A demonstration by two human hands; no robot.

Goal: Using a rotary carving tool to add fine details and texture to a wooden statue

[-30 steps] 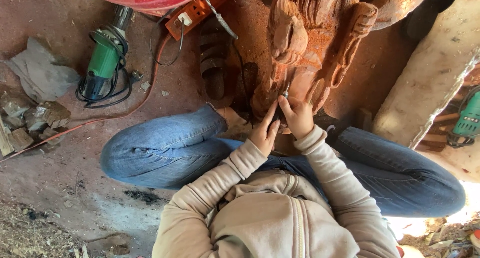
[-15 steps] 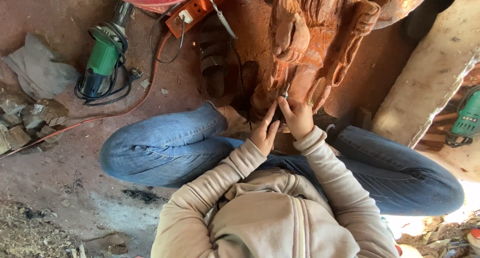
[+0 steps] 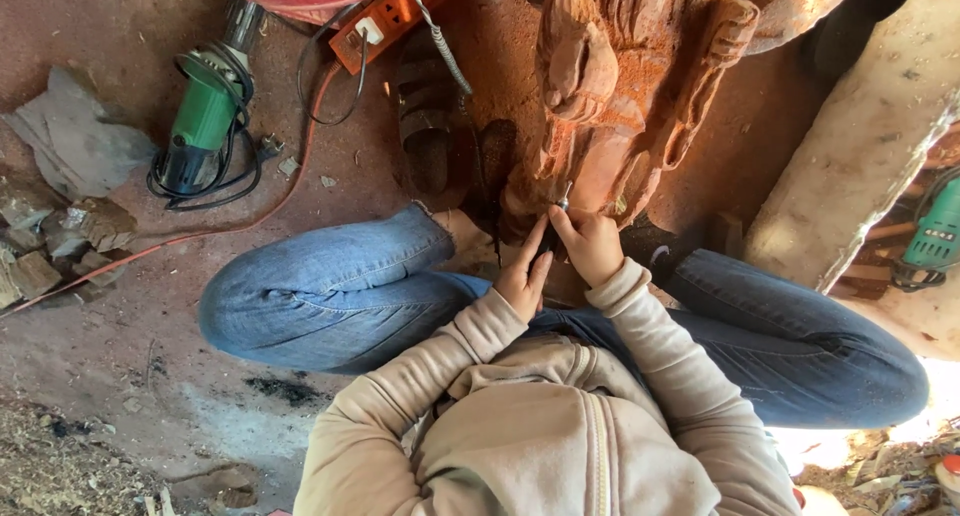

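A reddish carved wooden figure (image 3: 620,86) stands on the ground in front of me, between my knees in blue jeans. My right hand (image 3: 592,244) is closed around a small metal carving tool (image 3: 565,195) whose tip meets the lower part of the carving. My left hand (image 3: 525,274) lies just left of it, its fingers stretched up against the base of the wood beside the tool. Beige hoodie sleeves cover both arms.
A green power tool (image 3: 200,126) with a coiled cable lies at upper left, near an orange power strip (image 3: 392,21) and a dark sandal (image 3: 430,126). A pale log (image 3: 850,176) leans at right, with another green tool (image 3: 935,231) beyond. Grey cloth (image 3: 75,141) and wood scraps (image 3: 50,251) lie left.
Both hands stay at the base of the carving with the tool against the wood; only the view shifts slightly.
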